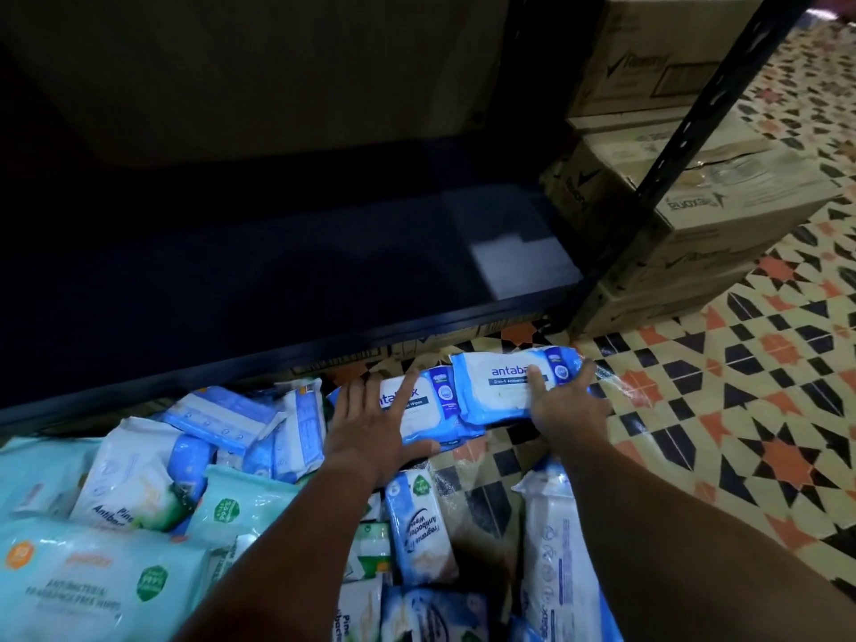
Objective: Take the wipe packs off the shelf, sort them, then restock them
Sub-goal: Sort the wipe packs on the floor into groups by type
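Blue-and-white Antabax wipe packs lie on the patterned tile floor (pixel 741 410) in front of a dark shelf (pixel 287 280), whose board carries nothing in the part that shows. Two of these packs sit side by side just below the shelf's front edge. The right hand (pixel 563 403) holds the right-hand Antabax pack (pixel 505 386): its thumb presses on the pack's white face and the other fingers (pixel 584 370) curl round the pack's right end, so the fingers are clamped on it. This pack overlaps the edge of the left-hand Antabax pack (pixel 419 412). The left hand (pixel 370 426) lies flat on that second pack, fingers straight and spread apart, the index finger pointing up across the printed label and the thumb along the pack's lower edge; it presses rather than grips.

To the left of both forearms, a loose heap of wipe packs (pixel 185 479) covers the floor: white packs with blue panels, a white pine antibacterial pack (pixel 134 484) with a green corner, and pale teal packs, one large teal pack (pixel 88 590) at the lower left. Between the forearms lies a fragrance-free antibacterial pack (pixel 419 525), turned on end. Under the right forearm a long white-and-blue pack (pixel 556 563) lies lengthwise on the floor.

Right of the shelf's perforated black upright (pixel 704 122), brown cardboard boxes (pixel 695 215) stand stacked on the tiles.
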The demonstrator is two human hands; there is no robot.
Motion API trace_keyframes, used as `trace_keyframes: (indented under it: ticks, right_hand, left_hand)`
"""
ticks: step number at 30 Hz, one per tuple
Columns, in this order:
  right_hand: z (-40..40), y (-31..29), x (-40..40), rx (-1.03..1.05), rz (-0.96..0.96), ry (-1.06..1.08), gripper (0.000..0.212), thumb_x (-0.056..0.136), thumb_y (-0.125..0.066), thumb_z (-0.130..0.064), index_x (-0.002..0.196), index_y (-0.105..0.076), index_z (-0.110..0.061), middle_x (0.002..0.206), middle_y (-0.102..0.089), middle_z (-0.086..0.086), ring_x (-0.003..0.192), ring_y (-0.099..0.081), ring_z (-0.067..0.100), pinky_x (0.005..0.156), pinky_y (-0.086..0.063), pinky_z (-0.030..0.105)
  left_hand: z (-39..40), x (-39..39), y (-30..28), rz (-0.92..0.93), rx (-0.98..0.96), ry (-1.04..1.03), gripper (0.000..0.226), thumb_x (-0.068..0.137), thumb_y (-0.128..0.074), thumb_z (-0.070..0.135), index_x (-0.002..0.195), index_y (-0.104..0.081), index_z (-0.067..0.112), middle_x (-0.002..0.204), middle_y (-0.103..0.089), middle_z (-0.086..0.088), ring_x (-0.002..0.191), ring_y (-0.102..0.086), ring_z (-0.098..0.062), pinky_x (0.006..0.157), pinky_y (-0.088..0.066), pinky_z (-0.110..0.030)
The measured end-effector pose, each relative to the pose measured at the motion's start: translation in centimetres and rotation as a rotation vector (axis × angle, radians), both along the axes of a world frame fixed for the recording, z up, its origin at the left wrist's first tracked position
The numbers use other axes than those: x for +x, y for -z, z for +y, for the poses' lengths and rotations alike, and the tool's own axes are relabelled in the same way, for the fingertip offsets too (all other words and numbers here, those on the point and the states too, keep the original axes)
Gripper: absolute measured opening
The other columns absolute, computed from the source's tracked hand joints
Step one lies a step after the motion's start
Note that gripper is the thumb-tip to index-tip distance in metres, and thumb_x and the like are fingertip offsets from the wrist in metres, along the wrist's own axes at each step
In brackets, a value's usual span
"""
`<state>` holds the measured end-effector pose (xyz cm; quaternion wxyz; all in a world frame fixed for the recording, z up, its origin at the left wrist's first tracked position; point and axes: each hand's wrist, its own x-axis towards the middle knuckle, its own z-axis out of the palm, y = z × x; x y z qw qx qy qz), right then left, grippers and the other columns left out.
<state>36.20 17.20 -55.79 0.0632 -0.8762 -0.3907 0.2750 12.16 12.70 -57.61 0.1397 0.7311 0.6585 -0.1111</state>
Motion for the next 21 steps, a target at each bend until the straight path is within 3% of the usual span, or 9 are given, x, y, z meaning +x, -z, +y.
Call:
trace_keyframes:
  ticks: [2,4,5,6,8,10,13,17,21]
  right_hand:
    - [-1.0,-1.1,0.2,0.165,-0.269,-0.277,0.082,0.093,-0.048,-0.066,0.156,-0.013,-0.028,0.145,-0.034,0.024,0.13,-0.044,0.039,0.102,-0.046,0.051]
    - [-0.8,-1.7,-0.1,0.129,-0.2,-0.626,0.084,0.09,-0.06,-0.057,0.157,-0.011,-0.041,0.16,-0.015,0.015,0.147,-0.018,0.039,0.115,-0.026,0.06]
    - [-0.5,-1.6,-0.5,0.014,-0.114,-0.761,0.091,0.088,-0.064,-0.051,0.156,-0.005,-0.048,0.166,0.0,0.008,0.152,0.0,0.035,0.118,-0.011,0.065]
    - [-0.1,-1.3,-0.9,-0.089,-0.057,-0.842,0.098,0.086,-0.067,-0.045,0.154,0.002,-0.053,0.167,0.012,0.001,0.153,0.014,0.032,0.117,0.001,0.068]
    - [0.4,-0.5,-1.3,-0.151,-0.047,-0.885,0.107,0.083,-0.071,-0.034,0.153,0.008,-0.055,0.166,0.022,-0.004,0.151,0.026,0.029,0.114,0.01,0.072]
    - [0.3,0.0,-1.3,-0.088,-0.117,-0.887,0.111,0.08,-0.072,-0.028,0.153,0.006,-0.056,0.166,0.017,-0.005,0.151,0.024,0.029,0.111,0.008,0.076]
    - [0.1,0.7,-0.9,-0.062,-0.218,-0.93,0.116,0.077,-0.078,-0.036,0.151,0.008,-0.058,0.166,0.014,-0.006,0.152,0.022,0.028,0.108,0.004,0.08]
    - [-0.8,1.0,-1.7,-0.106,-0.323,-0.995,0.117,0.085,-0.068,-0.06,0.141,0.035,-0.056,0.161,0.035,-0.001,0.146,0.035,0.036,0.106,0.001,0.084]
    - [-0.9,0.4,-2.4,-0.161,-0.283,-0.993,0.113,0.086,-0.063,-0.064,0.142,0.034,-0.055,0.158,0.042,-0.001,0.144,0.037,0.037,0.107,-0.001,0.083]
  left_hand:
    - [0.2,0.3,-0.2,-0.022,-0.026,-0.006,0.11,0.076,-0.03,0.094,0.152,0.029,0.04,0.163,-0.007,-0.015,0.148,-0.005,-0.039,0.122,-0.003,-0.054]
    - [0.4,0.4,-0.4,-0.075,-0.039,0.004,0.112,0.079,-0.039,0.089,0.154,0.026,0.038,0.165,0.001,-0.014,0.151,0.006,-0.037,0.121,0.009,-0.055]
    - [0.5,0.4,-0.5,-0.113,-0.042,0.008,0.113,0.08,-0.044,0.087,0.154,0.026,0.038,0.166,0.003,-0.013,0.152,0.01,-0.035,0.12,0.013,-0.055]
    - [0.5,0.4,-0.5,-0.147,-0.043,0.013,0.114,0.08,-0.047,0.085,0.154,0.026,0.038,0.166,0.004,-0.012,0.152,0.011,-0.033,0.12,0.015,-0.054]
    - [0.5,0.2,-0.2,-0.171,-0.035,0.025,0.114,0.08,-0.048,0.084,0.153,0.027,0.038,0.166,0.002,-0.01,0.153,0.01,-0.032,0.121,0.014,-0.053]
    - [0.4,0.1,-0.1,-0.159,-0.021,0.03,0.112,0.082,-0.045,0.084,0.153,0.027,0.038,0.166,0.001,-0.01,0.152,0.009,-0.032,0.121,0.013,-0.054]
    - [0.4,0.1,0.0,-0.15,-0.039,0.026,0.109,0.083,-0.043,0.084,0.153,0.028,0.038,0.167,0.006,-0.009,0.153,0.012,-0.032,0.121,0.014,-0.054]
    - [0.5,0.4,-0.1,-0.097,-0.065,0.032,0.109,0.085,-0.042,0.083,0.152,0.03,0.036,0.167,0.01,-0.01,0.152,0.014,-0.034,0.12,0.013,-0.057]
    - [0.5,0.9,-0.6,-0.039,-0.084,0.018,0.109,0.086,-0.042,0.081,0.152,0.031,0.035,0.167,0.014,-0.011,0.152,0.017,-0.034,0.12,0.013,-0.057]
